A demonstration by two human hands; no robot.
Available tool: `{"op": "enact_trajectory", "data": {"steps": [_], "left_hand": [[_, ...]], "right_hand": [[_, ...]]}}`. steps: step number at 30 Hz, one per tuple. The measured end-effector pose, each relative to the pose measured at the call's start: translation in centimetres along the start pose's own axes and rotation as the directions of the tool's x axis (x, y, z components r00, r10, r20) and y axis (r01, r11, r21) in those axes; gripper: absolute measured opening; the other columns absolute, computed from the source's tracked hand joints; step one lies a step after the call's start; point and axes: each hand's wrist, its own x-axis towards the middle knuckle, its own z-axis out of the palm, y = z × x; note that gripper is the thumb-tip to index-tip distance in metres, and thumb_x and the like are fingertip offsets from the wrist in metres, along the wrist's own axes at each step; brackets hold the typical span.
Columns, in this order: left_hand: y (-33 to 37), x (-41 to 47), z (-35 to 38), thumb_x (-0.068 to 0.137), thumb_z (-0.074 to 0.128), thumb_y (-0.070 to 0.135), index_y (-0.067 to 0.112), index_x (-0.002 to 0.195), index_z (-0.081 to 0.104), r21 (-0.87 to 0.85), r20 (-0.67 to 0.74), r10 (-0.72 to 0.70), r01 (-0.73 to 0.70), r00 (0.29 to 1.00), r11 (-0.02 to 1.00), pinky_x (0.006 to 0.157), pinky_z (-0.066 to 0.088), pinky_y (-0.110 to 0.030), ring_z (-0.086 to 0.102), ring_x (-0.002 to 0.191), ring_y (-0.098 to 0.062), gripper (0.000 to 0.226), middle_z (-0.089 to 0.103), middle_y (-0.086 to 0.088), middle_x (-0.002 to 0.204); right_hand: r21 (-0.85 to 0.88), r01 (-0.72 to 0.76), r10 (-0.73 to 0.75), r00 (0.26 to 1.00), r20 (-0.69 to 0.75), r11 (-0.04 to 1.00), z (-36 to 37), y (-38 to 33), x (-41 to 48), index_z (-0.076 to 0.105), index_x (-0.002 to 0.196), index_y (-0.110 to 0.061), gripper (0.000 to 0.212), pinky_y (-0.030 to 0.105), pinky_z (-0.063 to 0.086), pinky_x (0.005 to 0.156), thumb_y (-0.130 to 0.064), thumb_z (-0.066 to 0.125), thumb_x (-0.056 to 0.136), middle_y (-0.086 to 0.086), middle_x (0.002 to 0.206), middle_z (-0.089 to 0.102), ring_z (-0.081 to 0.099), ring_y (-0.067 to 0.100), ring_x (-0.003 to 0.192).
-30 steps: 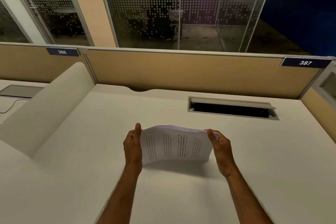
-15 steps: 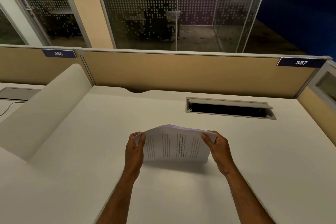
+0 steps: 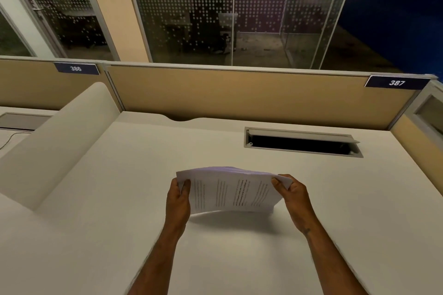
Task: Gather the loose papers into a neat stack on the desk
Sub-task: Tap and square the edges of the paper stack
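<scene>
white paper, a bundle of printed sheets (image 3: 230, 189), is held a little above the pale desk (image 3: 119, 199), bowed upward in the middle, with its shadow lying on the surface just beneath. the left hand (image 3: 178, 201) pinches the left edge, thumb over the front sheet, and the right hand (image 3: 293, 195) is clamped on the right corner the same way.

a second ago both hands were flatter against the ends, palms pressing inward as if squaring the edges; now the fingers have wrapped round and the bundle has tipped its face more toward the person. to my eye the sheets are already gathered and nearly flush, so what remains is probably a last tap and laying the stack flat. no loose sheets lie anywhere else on the desk that i can see.

as for writing, the front sheet carries columns of black print, too small to read. on the tan partition (image 3: 239, 96) behind, two dark tags read 386 (image 3: 76, 68) and 387 (image 3: 396, 82). an open cable hatch (image 3: 302, 142) sits further back.
</scene>
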Motion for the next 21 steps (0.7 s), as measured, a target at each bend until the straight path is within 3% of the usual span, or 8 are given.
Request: {"op": "enact_trajectory", "data": {"steps": [2,5,8,10,12,15,19,21], "left_hand": [[1.3,0.8,-0.2,0.107,0.040,0.023,0.019,0.104,0.056,0.073,0.008,0.052,-0.052,0.999,0.996,0.068,0.048,-0.030,0.062,0.089,-0.026,0.017,0.064,-0.004,0.097],[5.2,1.7,-0.3,0.104,0.038,0.026,0.013,0.105,0.054,0.251,0.064,0.212,-0.221,0.975,0.942,0.067,0.047,-0.024,0.062,0.088,-0.022,0.020,0.061,0.000,0.094],[10.0,2.0,0.7,0.096,0.041,0.028,0.013,0.103,0.055,0.469,0.187,0.392,-0.432,0.901,0.770,0.075,0.045,-0.025,0.057,0.090,-0.017,0.021,0.056,0.003,0.096],[12.3,1.9,1.7,0.095,0.055,0.019,0.019,0.099,0.052,0.609,0.283,0.476,-0.540,0.833,0.581,0.087,0.040,-0.029,0.051,0.095,-0.017,0.005,0.054,0.000,0.101],[13.7,1.4,2.8,0.091,0.058,0.013,0.022,0.099,0.048,0.636,0.405,0.549,-0.657,0.731,0.405,0.097,0.030,-0.030,0.046,0.100,-0.018,0.016,0.054,-0.002,0.106],[14.6,0.7,4.1,0.091,0.053,0.015,0.019,0.110,0.052,0.638,0.521,0.560,-0.729,0.644,0.246,0.114,0.018,-0.035,0.049,0.113,-0.024,0.019,0.056,-0.005,0.115],[12.5,1.4,3.0,0.094,0.061,0.026,0.018,0.135,0.051,0.711,0.430,0.664,-0.683,0.612,0.169,0.124,0.001,-0.045,0.048,0.133,-0.028,0.043,0.057,-0.009,0.135],[10.8,1.8,1.2,0.090,0.067,0.034,0.017,0.148,0.040,0.708,0.196,0.736,-0.613,0.648,0.352,0.123,-0.006,-0.037,0.036,0.144,-0.029,0.066,0.046,-0.013,0.150]], "right_hand": [[-0.064,-0.019,0.023,0.999,0.049,0.998,-1.0,-0.9,0.5,0.071,0.102,-0.022,0.021,0.026,0.052,0.075,-0.033,0.070,0.084,0.004,0.095,0.076,0.067,0.033,0.102],[-0.296,0.056,-0.038,0.997,0.067,0.954,-2.0,-3.8,1.1,0.064,0.122,-0.024,0.044,0.033,0.050,0.092,-0.030,0.078,0.081,-0.001,0.126,0.066,0.057,0.025,0.124],[-0.463,0.228,-0.208,0.974,0.094,0.856,-0.4,-8.0,1.0,0.050,0.142,-0.027,0.073,0.033,0.040,0.103,-0.041,0.079,0.076,-0.010,0.141,0.051,0.044,0.009,0.131],[-0.399,0.365,-0.313,0.930,0.192,0.841,2.0,-10.1,0.9,0.050,0.141,-0.028,0.071,0.024,0.038,0.101,-0.042,0.078,0.077,-0.014,0.140,0.052,0.045,0.001,0.126],[-0.301,0.430,-0.370,0.898,0.239,0.851,4.4,-11.3,0.8,0.052,0.139,-0.030,0.060,0.021,0.045,0.095,-0.041,0.073,0.083,-0.017,0.132,0.058,0.055,0.001,0.117],[-0.108,0.415,-0.398,0.905,0.152,0.903,7.1,-11.6,0.4,0.064,0.118,-0.031,0.023,0.027,0.057,0.074,-0.035,0.058,0.096,-0.008,0.105,0.071,0.069,0.012,0.093],[0.030,0.286,-0.286,0.958,-0.005,0.958,8.0,-9.7,0.4,0.065,0.098,-0.034,0.017,0.033,0.061,0.065,-0.041,0.049,0.098,-0.001,0.089,0.074,0.073,0.022,0.080],[0.070,0.242,-0.240,0.970,-0.031,0.968,7.8,-8.7,0.5,0.065,0.098,-0.036,0.017,0.025,0.058,0.061,-0.041,0.048,0.098,-0.006,0.086,0.074,0.072,0.020,0.078]]}}
